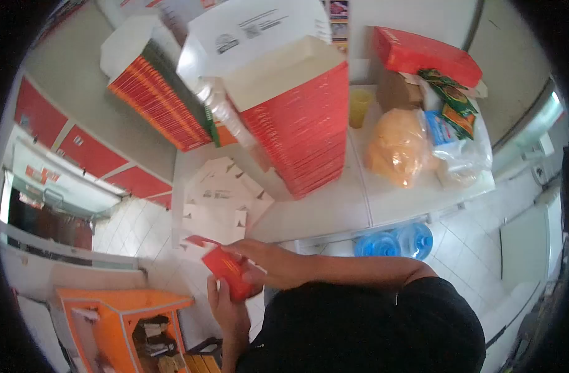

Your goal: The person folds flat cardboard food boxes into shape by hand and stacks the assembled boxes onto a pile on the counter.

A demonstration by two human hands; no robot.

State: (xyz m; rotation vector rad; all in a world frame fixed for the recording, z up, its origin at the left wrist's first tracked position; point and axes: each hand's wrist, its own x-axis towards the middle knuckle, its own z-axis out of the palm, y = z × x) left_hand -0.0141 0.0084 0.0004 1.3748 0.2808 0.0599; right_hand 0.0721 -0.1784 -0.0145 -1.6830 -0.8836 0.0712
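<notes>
In the head view, a small red cardboard box [225, 266] with an open flap is held between my two hands at the table's front edge. My right hand [269, 264] reaches in from the right and grips the box's upper side. Below it, my left hand [227, 308] has its fingers closed around the lower end. Just beyond the box, flat unfolded cartons [216, 196], pale side up, lie on the table. Behind them rises a tall stack of nested red boxes [303, 124], the top one showing its white inside and a raised lid.
Another leaning stack of red-orange boxes [160, 93] stands at back left. On the white table's [334, 214] right are a yellow cup [359, 107], an orange plastic bag [396, 149], packets [452, 102] and a red box [427, 56]. Blue water bottles [393, 241] stand below; an orange cabinet [119, 304] is at lower left.
</notes>
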